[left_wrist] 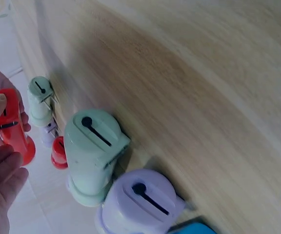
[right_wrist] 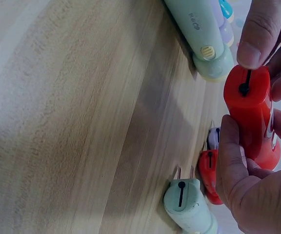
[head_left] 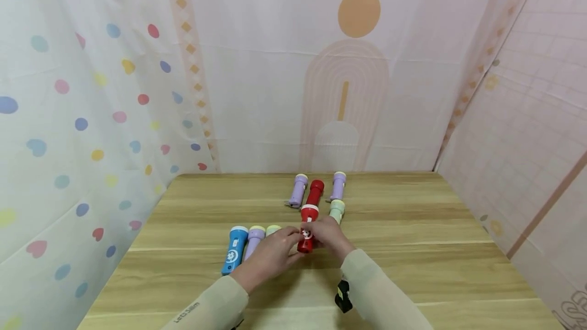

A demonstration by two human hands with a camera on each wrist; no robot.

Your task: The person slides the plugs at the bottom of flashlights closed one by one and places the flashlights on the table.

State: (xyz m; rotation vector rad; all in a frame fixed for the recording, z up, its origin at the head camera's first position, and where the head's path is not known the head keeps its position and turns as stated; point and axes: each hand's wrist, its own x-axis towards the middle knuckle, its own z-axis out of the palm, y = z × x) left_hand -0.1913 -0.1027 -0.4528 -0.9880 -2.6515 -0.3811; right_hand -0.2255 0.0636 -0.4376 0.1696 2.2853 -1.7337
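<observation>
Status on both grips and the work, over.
Left grip pinches, right grip holds glossy red white-rimmed flashlight. Flashlight up off wood-grain table. Pale green cylindrical flashlight close beside right grip, possible crowding.

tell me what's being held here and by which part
A red, tubular, plastic-looking flashlight with a white rim: the right hand grips its barrel. The left hand is at its slotted tail; whether it grips cannot be told.

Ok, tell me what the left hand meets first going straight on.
The left hand would first meet the white-rimmed red plastic flashlight, which it touches; beyond that, likely the right hand, though depth is unclear.
</observation>
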